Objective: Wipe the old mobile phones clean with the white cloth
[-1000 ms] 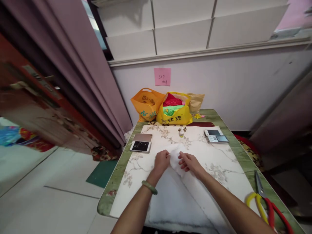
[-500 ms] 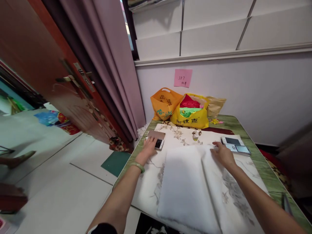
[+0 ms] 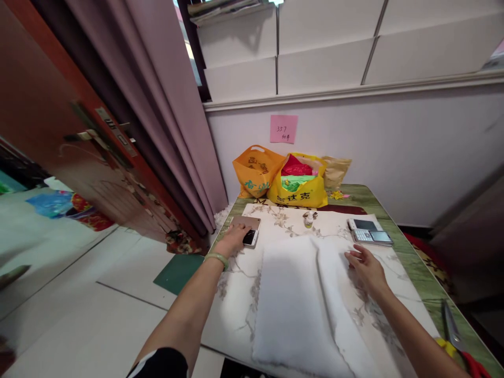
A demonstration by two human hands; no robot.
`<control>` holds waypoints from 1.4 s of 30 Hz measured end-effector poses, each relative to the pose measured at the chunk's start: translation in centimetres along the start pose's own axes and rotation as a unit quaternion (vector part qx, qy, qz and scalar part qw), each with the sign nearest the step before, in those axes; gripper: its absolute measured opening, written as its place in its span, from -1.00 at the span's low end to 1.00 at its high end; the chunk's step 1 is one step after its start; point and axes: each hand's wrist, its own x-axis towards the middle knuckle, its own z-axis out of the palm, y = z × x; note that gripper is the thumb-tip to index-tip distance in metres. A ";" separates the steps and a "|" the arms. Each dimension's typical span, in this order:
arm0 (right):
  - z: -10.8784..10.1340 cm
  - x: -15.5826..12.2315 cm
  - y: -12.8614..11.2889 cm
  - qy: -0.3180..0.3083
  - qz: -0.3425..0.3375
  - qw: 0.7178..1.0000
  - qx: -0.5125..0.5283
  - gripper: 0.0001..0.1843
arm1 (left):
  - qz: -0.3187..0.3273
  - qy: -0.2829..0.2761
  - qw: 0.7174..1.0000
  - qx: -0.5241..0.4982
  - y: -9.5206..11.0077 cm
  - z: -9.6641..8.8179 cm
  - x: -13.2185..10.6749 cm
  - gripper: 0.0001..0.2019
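Note:
My left hand [image 3: 233,240], a green bangle on its wrist, lies over a white phone [image 3: 251,238] and a rose-gold device [image 3: 255,222] at the table's left edge. Its fingers rest flat across them. My right hand [image 3: 366,269] hovers over the flowered mat [image 3: 271,215], fingers loosely bent and apart, holding nothing. A white fleecy cloth [image 3: 291,299] with a fold along its right side lies between the hands. Just beyond my right hand are a white phone [image 3: 361,224] and a keypad phone [image 3: 372,237]. A small bottle [image 3: 309,220] stands past the cloth.
An orange bag [image 3: 255,168], a yellow bag [image 3: 303,197] and a tan pouch [image 3: 336,170] stand by the wall. Scissors [image 3: 452,331] with yellow and red handles lie by my right forearm. A door [image 3: 90,173] stands at the left.
My right hand has drawn back toward me, off the cloth's far right corner and away from the phones. My left hand stays on the phone. The view has shifted rightward, bringing the scissors' handles into sight.

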 end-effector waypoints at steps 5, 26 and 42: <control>0.2 -0.9 1.4 0.016 0.011 1.000 -0.003 -0.27 | 0.017 0.018 1.000 0.014 0.5 -0.1 -0.1 -0.37; 0.4 -0.7 -0.5 -0.050 0.158 0.976 0.138 -0.47 | -0.102 0.043 0.976 -0.186 19.0 1.7 -6.5 -0.53; 0.1 -0.2 1.4 -0.036 0.127 0.984 0.122 -0.50 | 0.041 0.005 0.999 -0.029 3.0 1.4 -8.6 -0.37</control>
